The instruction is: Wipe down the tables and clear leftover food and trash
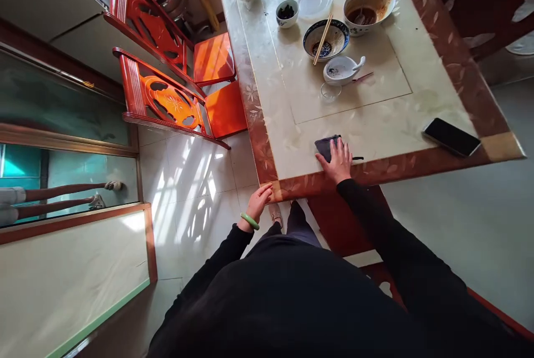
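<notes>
Right hand (337, 162) flat, fingers spread, pressing dark cloth (326, 145) near the table edge (375, 171) — no grip. Left hand (259, 201) loosely cupped at the corner, empty. A hard push could slide the unpinched cloth off the edge — likely onto the floor.

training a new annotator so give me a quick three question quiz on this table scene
1. True or false: the right hand lies on a dark cloth.
2. What lies across the blue-rimmed bowl: A a knife, B chopsticks, C a pen?
3. Fill in: the left hand wears a ____ bangle.
Key: 1 true; 2 B; 3 green.
</notes>
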`<state>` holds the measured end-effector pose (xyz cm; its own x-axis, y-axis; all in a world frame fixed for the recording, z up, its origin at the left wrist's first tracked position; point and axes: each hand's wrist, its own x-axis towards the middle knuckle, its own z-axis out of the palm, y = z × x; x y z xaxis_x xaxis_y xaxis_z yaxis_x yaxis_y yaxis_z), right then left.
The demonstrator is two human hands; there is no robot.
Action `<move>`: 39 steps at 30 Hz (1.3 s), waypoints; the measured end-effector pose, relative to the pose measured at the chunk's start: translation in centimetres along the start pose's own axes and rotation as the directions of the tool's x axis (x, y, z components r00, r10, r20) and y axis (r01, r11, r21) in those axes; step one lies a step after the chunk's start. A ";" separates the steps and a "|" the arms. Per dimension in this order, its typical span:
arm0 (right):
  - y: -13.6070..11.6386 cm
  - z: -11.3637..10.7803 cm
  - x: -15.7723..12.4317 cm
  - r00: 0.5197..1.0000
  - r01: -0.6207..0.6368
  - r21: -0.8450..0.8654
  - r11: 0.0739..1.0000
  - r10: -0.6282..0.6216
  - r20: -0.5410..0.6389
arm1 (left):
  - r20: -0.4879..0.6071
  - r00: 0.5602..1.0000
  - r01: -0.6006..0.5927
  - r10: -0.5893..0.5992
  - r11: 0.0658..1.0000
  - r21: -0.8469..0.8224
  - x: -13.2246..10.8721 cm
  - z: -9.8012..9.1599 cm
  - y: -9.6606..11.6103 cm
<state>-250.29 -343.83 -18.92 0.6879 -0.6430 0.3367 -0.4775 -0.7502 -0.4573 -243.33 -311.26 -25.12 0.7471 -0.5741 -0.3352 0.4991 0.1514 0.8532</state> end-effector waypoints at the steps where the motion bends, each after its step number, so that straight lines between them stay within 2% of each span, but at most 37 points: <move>1: 0.0 0.8 0.2 0.998 0.055 -0.087 0.995 -0.053 0.024 | -0.014 1.000 0.008 -0.008 1.000 0.012 0.4 0.5 0.2; 3: 0.5 2.1 0.1 0.989 0.134 -0.178 0.975 -0.120 0.091 | -0.045 0.998 0.041 -0.040 0.999 0.012 1.2 1.2 0.3; 6: 2.0 3.2 0.0 0.982 0.157 -0.226 0.961 -0.127 0.143 | -0.092 0.991 0.097 -0.100 0.994 -0.042 2.1 1.4 0.3; 8: 2.6 3.6 1.3 0.981 0.161 -0.229 0.960 -0.130 0.145 | -0.117 0.984 0.128 -0.137 0.988 -0.082 2.5 1.5 0.2; 10: 2.0 4.3 4.1 0.981 0.169 -0.206 0.964 -0.143 0.134 | -0.136 0.976 0.154 -0.168 0.982 -0.110 2.7 1.6 0.1; 13: -1.6 6.9 10.6 0.979 0.190 -0.119 0.974 -0.179 0.101 | -0.153 0.971 0.167 -0.186 0.978 -0.128 2.9 2.1 0.1; 17: -8.9 11.2 19.8 0.955 0.261 0.048 0.964 -0.265 0.134 | -0.144 0.979 0.124 -0.143 0.983 -0.132 3.1 2.6 0.7; 19: -11.6 12.8 22.7 0.933 0.305 0.101 0.947 -0.318 0.166 | -0.142 0.985 0.080 -0.096 0.990 -0.117 3.4 2.6 1.2; 21: -13.0 13.8 24.0 0.908 0.358 0.103 0.928 -0.372 0.193 | -0.147 0.988 0.038 -0.052 0.995 -0.093 3.8 2.5 1.5; 24: -13.0 15.1 23.0 0.839 0.473 0.054 0.879 -0.469 0.277 | -0.125 0.992 0.002 -0.010 0.998 -0.064 5.1 2.3 2.0; 26: -12.3 15.7 20.3 0.797 0.533 0.052 0.844 -0.522 0.305 | -0.082 0.997 -0.015 0.011 0.999 -0.049 6.4 2.3 2.2; 28: -11.1 15.7 16.1 0.767 0.571 0.094 0.816 -0.571 0.292 | -0.037 0.999 -0.036 0.035 0.999 -0.016 8.0 2.4 2.6; 30: -8.8 14.7 10.7 0.714 0.622 0.154 0.768 -0.637 0.291 | -0.015 0.997 -0.070 0.070 0.997 0.029 9.6 2.6 3.3; 32: -5.0 12.3 5.1 0.651 0.670 0.204 0.714 -0.697 0.301 | -0.008 0.995 -0.103 0.104 0.993 0.065 11.1 2.7 4.1; 33: -2.6 10.6 2.8 0.644 0.678 0.202 0.707 -0.703 0.300 | -0.005 0.993 -0.114 0.114 0.991 0.074 11.6 2.7 4.5; 34: 0.0 8.6 1.1 0.657 0.679 0.176 0.713 -0.697 0.289 | 0.001 0.993 -0.120 0.120 0.990 0.077 12.0 2.6 4.8; 36: 4.6 5.0 0.2 0.750 0.627 0.068 0.776 -0.625 0.216 | 0.017 0.993 -0.121 0.120 0.990 0.071 12.3 2.1 5.2; 38: 6.8 3.2 2.9 0.860 0.510 -0.047 0.859 -0.507 0.054 | 0.029 0.994 -0.108 0.107 0.992 0.061 12.1 1.2 5.1; 39: 6.5 3.5 5.3 0.896 0.439 -0.077 0.895 -0.443 -0.035 | 0.032 0.995 -0.100 0.098 0.993 0.060 11.8 0.6 4.9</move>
<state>-247.84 -351.55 -22.96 0.8088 -0.2492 0.5328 -0.1673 -0.9659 -0.1978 -232.33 -317.82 -24.66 0.7779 -0.5819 -0.2372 0.3949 0.1592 0.9048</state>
